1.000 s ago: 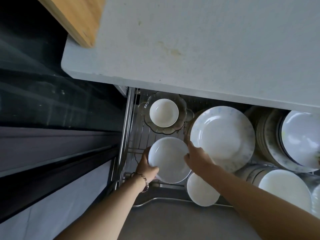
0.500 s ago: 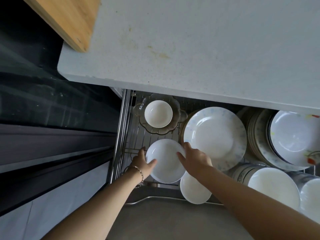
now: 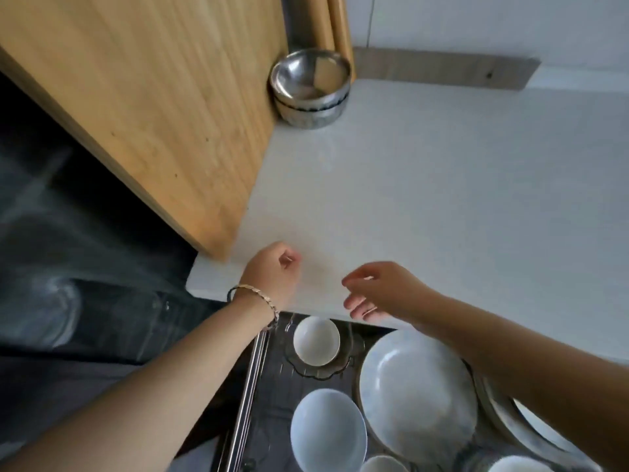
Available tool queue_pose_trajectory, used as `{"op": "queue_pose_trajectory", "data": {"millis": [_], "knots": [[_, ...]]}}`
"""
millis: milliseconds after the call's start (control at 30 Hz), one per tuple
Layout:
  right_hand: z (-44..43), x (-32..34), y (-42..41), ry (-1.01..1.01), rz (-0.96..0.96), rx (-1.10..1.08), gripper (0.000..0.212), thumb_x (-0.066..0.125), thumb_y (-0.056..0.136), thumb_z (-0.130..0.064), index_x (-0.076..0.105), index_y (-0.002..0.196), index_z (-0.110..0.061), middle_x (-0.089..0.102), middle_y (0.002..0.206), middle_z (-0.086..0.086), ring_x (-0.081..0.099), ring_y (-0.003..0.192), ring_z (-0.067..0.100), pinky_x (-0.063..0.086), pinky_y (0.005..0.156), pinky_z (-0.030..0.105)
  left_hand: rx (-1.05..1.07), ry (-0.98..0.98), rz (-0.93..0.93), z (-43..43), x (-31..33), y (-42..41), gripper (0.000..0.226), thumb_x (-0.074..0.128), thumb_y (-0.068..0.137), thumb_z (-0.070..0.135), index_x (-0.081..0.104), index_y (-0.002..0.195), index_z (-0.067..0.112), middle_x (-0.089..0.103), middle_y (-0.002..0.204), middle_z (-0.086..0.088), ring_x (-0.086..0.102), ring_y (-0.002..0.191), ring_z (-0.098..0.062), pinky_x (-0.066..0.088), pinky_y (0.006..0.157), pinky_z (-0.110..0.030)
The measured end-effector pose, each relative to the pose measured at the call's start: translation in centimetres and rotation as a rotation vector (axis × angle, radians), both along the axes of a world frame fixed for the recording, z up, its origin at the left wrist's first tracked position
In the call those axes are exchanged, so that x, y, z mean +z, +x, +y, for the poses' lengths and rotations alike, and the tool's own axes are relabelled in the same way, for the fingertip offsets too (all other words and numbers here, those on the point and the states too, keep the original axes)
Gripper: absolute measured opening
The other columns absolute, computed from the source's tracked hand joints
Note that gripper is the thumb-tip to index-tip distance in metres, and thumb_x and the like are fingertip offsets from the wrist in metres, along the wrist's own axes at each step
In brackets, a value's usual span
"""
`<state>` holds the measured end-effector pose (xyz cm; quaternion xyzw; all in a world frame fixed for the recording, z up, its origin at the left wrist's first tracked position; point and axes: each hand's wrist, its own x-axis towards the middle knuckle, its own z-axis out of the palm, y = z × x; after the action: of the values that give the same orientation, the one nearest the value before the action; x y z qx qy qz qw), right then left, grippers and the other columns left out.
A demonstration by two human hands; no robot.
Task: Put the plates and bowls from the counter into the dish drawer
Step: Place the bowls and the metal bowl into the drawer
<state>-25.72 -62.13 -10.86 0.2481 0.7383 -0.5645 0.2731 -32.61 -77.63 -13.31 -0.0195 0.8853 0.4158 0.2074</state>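
Two stacked steel bowls (image 3: 310,88) stand at the back left of the white counter (image 3: 442,199), against the wooden board. Below the counter edge the dish drawer (image 3: 258,386) is pulled out and holds a small white bowl (image 3: 316,340) on a glass dish, a white plate (image 3: 328,432) standing in the rack and a large patterned plate (image 3: 418,391). My left hand (image 3: 274,272), with a bracelet on the wrist, hovers over the counter's front edge with fingers curled and holds nothing. My right hand (image 3: 377,291) is beside it, fingers apart and empty.
A large wooden cutting board (image 3: 153,107) leans across the counter's left side. A dark glass cooktop (image 3: 68,250) lies to the left. More plates (image 3: 531,427) and bowls (image 3: 514,465) fill the drawer's right side. A grey strip (image 3: 442,73) runs along the back wall.
Both hands have let go of the white plate, which now stands in the drawer rack, and risen above the counter edge. The view has tilted up, showing the steel bowls.
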Motion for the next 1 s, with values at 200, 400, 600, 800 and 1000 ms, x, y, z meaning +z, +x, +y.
{"op": "queue_pose_trajectory", "data": {"millis": [200, 400, 600, 800, 1000], "knots": [[1.1, 5.2, -14.2, -0.291, 0.026, -0.494, 0.016, 0.045, 0.095, -0.022, 0.049, 0.088, -0.009, 0.059, 0.081, 0.012, 0.059, 0.064, 0.020, 0.048, 0.059, 0.028, 0.145, 0.055, 0.018, 2.0, 2.5, -8.1, 0.026, 0.039, 0.082, 0.004, 0.052, 0.072, 0.024, 0.066, 0.096, -0.014, 0.067, 0.090, -0.034, 0.054, 0.075, -0.035], [2.4, 4.5, -25.7, -0.206, 0.096, -0.644, 0.051, 0.051, 0.092, -0.039, 0.040, 0.133, -0.011, 0.048, 0.129, 0.017, 0.059, 0.108, 0.028, 0.057, 0.077, 0.031, 0.068, -0.032, 0.024, 3.2, 0.7, -12.6, 0.029, 0.039, 0.088, 0.006, 0.058, 0.109, 0.012, 0.063, 0.113, -0.008, 0.052, 0.086, -0.021, 0.036, 0.071, -0.021], [2.6, 1.2, -29.5, -0.208, 0.132, -0.688, 0.035, 0.049, 0.094, -0.029, 0.045, 0.123, -0.009, 0.051, 0.116, 0.014, 0.056, 0.115, 0.027, 0.052, 0.083, 0.031, 0.073, 0.023, -0.078, 3.8, -1.8, -14.1, 0.022, 0.040, 0.087, 0.003, 0.053, 0.098, 0.017, 0.055, 0.088, -0.003, 0.057, 0.080, -0.024, 0.042, 0.068, -0.024], [2.9, -0.2, -28.3, -0.257, 0.201, -0.818, 0.008, 0.046, 0.091, -0.009, 0.051, 0.091, -0.004, 0.050, 0.071, 0.010, 0.055, 0.066, 0.021, 0.059, 0.072, 0.035, 0.107, 0.122, -0.068, 3.1, -3.0, -13.7, 0.021, 0.042, 0.084, 0.000, 0.054, 0.086, 0.017, 0.054, 0.077, 0.004, 0.065, 0.093, -0.032, 0.055, 0.086, -0.042], [4.1, 0.7, -17.1, -0.206, 0.107, -0.718, 0.010, 0.050, 0.088, -0.009, 0.054, 0.083, -0.001, 0.063, 0.086, 0.021, 0.066, 0.072, 0.033, 0.061, 0.066, 0.035, 0.288, 0.442, -0.052, 3.1, 0.8, -10.2, 0.017, 0.044, 0.091, 0.004, 0.056, 0.091, 0.017, 0.058, 0.075, -0.004, 0.060, 0.054, -0.012, 0.049, 0.054, -0.025]]}}
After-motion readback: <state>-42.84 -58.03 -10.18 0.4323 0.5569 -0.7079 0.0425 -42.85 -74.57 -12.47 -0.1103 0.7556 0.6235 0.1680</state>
